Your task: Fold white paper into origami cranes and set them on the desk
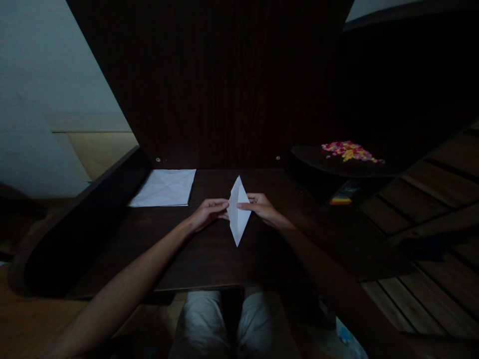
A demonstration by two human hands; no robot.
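Observation:
A white folded paper (pixel 236 219), shaped like a narrow diamond with a crease down its length, is held upright between both hands over the dark desk. My left hand (pixel 209 213) pinches its left edge, the thumb and fingers closed on it. From the other side, my right hand (pixel 264 207) grips the right edge, with the thumb lying across the front face and the fingers behind the paper. To the left on the desk lies a stack of white square sheets (pixel 164 187) with fold lines on the top one.
The dark wooden desk (pixel 202 267) has a tall back panel (pixel 224 89) and a raised left side wall (pixel 71 219). On a curved shelf (pixel 310 158) at right sits a pile of small pink, red and yellow pieces (pixel 348 150). A colourful object (pixel 341 200) is tucked underneath.

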